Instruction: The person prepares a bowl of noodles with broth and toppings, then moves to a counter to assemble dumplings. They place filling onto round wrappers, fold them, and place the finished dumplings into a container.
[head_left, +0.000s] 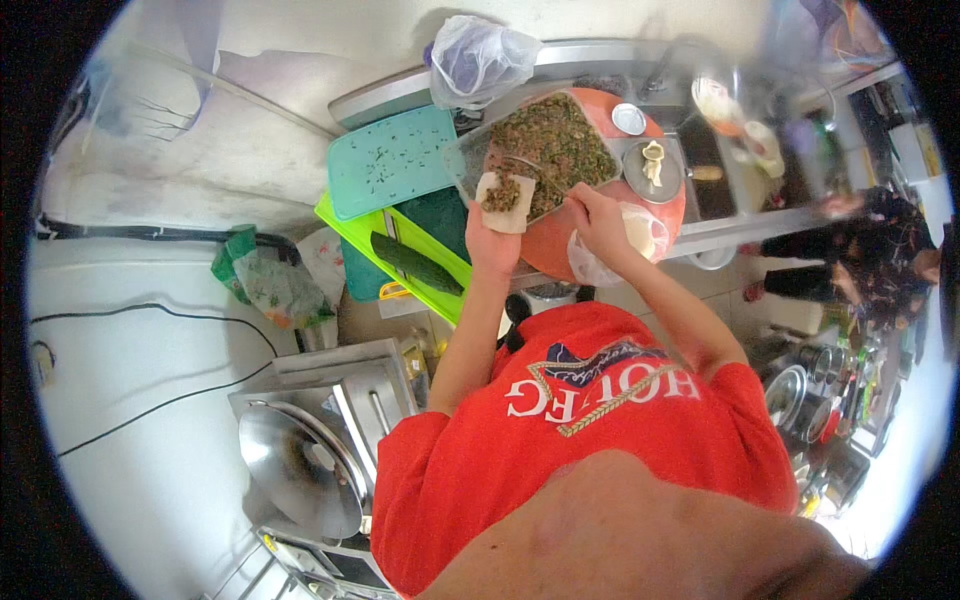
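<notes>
A square dough wrapper (512, 219) with a mound of minced filling (501, 196) on it lies on my left hand (493, 244). My right hand (598, 217) grips the end of a thin utensil, whose other end reaches over the wrapper and the tray; its tip is hard to make out. Just beyond both hands is a clear plastic tray (466, 161) of chopped green and brown filling (559, 139). To the right, folded dumplings (653, 163) rest on a round metal plate (641, 187). A plastic bag with pale wrappers (637, 231) lies beside my right hand.
At the left are a teal board (394, 161) with green bits and a lime-green board (352, 225) bearing a dark green vegetable (416, 262). A wok (300, 469) stands lower left. A small metal dish (628, 118) sits beyond the plate. Another person (847, 247) is at far right.
</notes>
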